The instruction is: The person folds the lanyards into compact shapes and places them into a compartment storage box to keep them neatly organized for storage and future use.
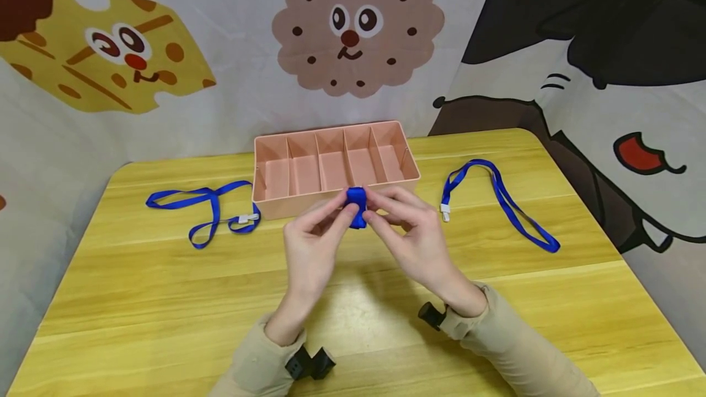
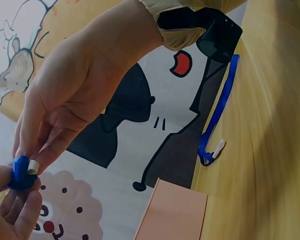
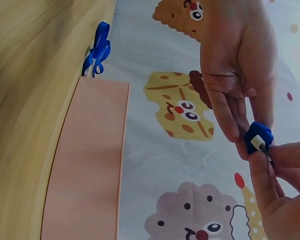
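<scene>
Between both hands is a tightly folded blue lanyard, held up in front of the pink box. My left hand pinches its left side between thumb and fingers. The right hand pinches the opposite side the same way. A white clip sticks out of the folded strap in the left wrist view, and the right wrist view shows the clip too. On the table's left lies a second blue lanyard, loosely looped. A third blue lanyard lies spread out on the right.
Just beyond the hands, a pink divided box stands at the back of the wooden table, its several compartments bare. Behind it hangs a cloth printed with cartoon food. Black wrist cameras sit on both sleeves.
</scene>
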{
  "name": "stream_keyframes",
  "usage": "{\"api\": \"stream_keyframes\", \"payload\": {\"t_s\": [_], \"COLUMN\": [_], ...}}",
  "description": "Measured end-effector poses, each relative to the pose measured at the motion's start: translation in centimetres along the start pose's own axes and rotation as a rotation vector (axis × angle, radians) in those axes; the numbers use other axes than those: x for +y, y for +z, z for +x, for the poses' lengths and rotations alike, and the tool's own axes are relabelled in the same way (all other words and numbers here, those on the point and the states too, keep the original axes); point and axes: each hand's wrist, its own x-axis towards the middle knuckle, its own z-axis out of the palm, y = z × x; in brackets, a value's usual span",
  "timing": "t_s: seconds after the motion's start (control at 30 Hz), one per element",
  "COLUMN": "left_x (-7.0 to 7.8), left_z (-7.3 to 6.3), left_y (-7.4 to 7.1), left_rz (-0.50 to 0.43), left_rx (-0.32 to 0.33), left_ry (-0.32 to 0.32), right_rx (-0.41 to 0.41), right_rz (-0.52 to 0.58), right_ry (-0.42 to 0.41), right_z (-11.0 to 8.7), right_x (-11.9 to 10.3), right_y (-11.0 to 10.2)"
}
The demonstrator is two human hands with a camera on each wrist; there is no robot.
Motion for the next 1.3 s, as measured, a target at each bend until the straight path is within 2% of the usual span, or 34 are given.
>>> {"api": "stream_keyframes", "payload": {"t_s": [0.27, 0.47, 0.6, 0.73, 0.93, 1.3], "left_x": [0.04, -0.04, -0.06, -0.04, 0.07, 0.06], "left_z": [-0.05, 0.07, 0.15, 0.17, 0.21, 0.26], "left_y": [0.01, -0.06, -0.17, -0.22, -0.19, -0.30], "left_rz": [-0.032, -0.040, -0.043, -0.038, -0.024, -0.057], "left_rx": [-0.012, -0.038, -0.045, -0.037, -0.046, -0.072], "left_ry": [-0.019, 0.017, 0.018, -0.014, -0.050, -0.035], "right_rx": [0.016, 0.017, 0.020, 0.044, 0.059, 0.023], "right_rz": [-0.045, -0.112, -0.007, 0.091, 0.093, 0.089], "right_ry": [-0.030, -0.073, -0.024, 0.040, 0.054, 0.026], "right_z": [-0.15, -0.23, -0.14, -0.08, -0.04, 0.07], "right_x": [0.20, 0.25, 0.22, 0.22, 0.14, 0.27], "right_y": [0.09, 0.21, 0.20, 0.23, 0.22, 0.04]}}
